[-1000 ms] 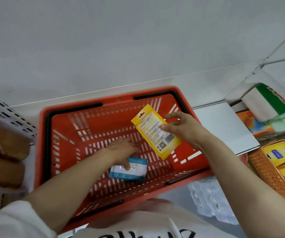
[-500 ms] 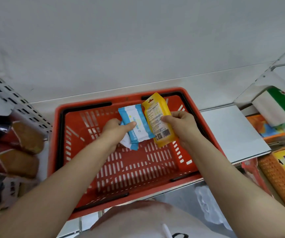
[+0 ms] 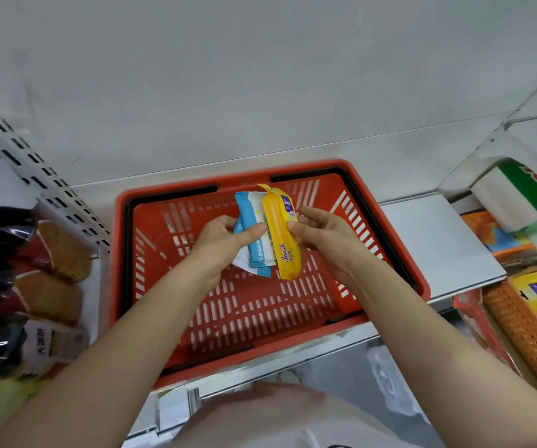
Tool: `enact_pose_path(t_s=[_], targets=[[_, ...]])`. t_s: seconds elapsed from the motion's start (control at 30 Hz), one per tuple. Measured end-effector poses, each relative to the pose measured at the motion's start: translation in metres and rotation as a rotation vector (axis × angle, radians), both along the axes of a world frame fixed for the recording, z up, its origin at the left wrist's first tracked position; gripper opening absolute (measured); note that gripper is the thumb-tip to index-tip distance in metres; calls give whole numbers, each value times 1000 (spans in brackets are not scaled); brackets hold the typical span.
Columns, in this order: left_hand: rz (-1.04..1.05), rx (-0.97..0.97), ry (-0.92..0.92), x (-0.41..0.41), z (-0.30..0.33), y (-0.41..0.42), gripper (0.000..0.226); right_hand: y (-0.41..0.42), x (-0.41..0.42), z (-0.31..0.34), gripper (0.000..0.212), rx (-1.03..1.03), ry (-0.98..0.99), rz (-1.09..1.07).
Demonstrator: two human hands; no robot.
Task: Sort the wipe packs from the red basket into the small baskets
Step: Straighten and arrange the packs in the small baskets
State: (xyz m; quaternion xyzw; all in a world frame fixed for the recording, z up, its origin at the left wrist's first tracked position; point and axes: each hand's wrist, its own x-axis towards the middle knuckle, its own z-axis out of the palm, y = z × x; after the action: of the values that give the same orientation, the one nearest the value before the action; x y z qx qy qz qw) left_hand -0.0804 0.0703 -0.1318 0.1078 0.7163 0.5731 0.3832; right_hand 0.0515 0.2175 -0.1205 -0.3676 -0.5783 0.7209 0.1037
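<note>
At the centre of the frame, above the red basket (image 3: 389,253), the left hand (image 3: 225,240) grips a blue-white wipe pack (image 3: 254,234); the right hand (image 3: 322,234) holds a yellow wipe pack (image 3: 280,234) with curled fingers.

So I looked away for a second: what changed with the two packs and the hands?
The left hand gripped the blue wipe pack on the red basket floor and lifted it beside the yellow wipe pack, which the right hand turned edge-on. The basket stayed put.
</note>
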Motion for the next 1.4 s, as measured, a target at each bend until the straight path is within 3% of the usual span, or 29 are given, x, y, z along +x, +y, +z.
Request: enact_pose_path(t_s=[0.17, 0.33, 0.57, 0.93, 1.13, 1.23, 1.4], targets=[[5, 99, -39, -1, 11, 2, 46, -7, 6, 11, 75, -88, -99, 121], [63, 143, 5, -2, 19, -2, 19, -9, 13, 15, 48, 43, 7, -94], [57, 231, 22, 35, 47, 11, 23, 9, 66, 47, 28, -28, 170, -187], [-85, 348, 43, 248, 63, 126, 10, 63, 283, 58, 34, -6, 210, -378], [-95, 294, -79, 375, 31, 172, 32, 101, 419, 39, 31, 24, 213, -469], [-69, 251, -142, 415, 20, 186, 36, 122, 465, 32, 26, 28, 131, -486], [-74, 185, -146, 437, 6, 214, 35, 179, 519, 22, 34, 45, 11, -489]])
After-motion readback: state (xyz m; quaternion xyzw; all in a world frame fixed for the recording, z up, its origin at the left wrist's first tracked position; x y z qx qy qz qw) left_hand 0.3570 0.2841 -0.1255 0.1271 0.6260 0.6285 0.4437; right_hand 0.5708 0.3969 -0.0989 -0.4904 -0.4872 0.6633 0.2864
